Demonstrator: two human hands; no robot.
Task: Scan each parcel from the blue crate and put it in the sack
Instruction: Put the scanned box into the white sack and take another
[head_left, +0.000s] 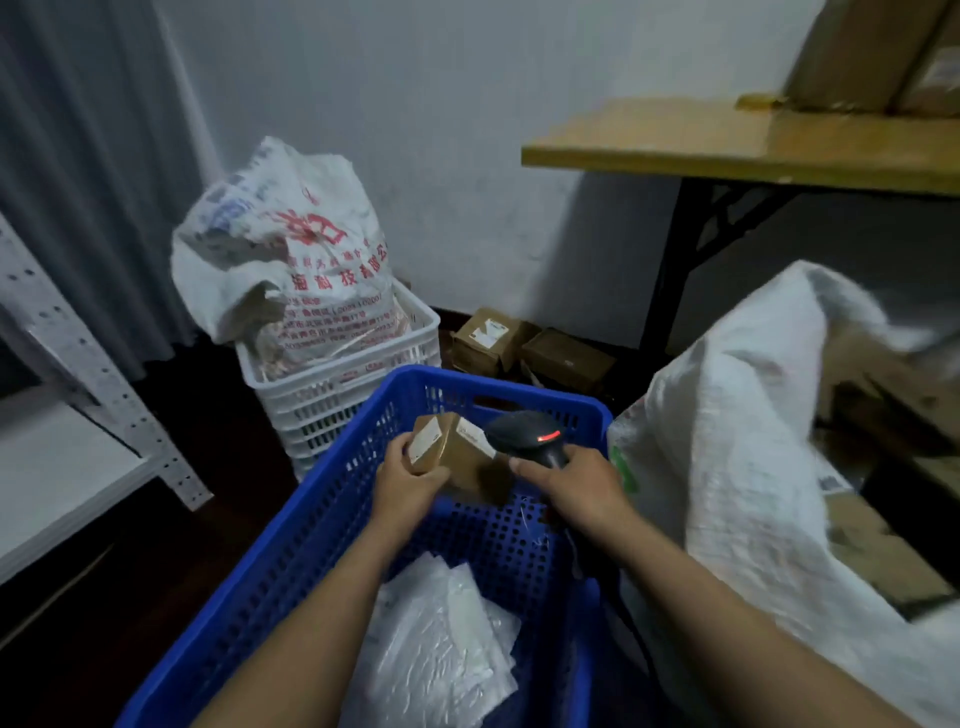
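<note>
Over the blue crate (332, 499) my left hand (408, 480) grips a small brown cardboard parcel (457, 454) with white labels on its faces. My right hand (576, 483) holds a black barcode scanner (527, 436) whose red light is lit; its head sits right next to the parcel. Several white plastic mailer bags (441, 644) lie on the crate's floor near me. An open white woven sack (753, 441) stands to the right of the crate, with cardboard boxes showing inside it.
A white crate (337, 384) at the back left holds a printed white sack (280, 244). Brown boxes (524, 345) lie on the floor by the wall. A wooden folding table (737, 140) stands at the upper right and a white metal shelf (67, 405) at the left.
</note>
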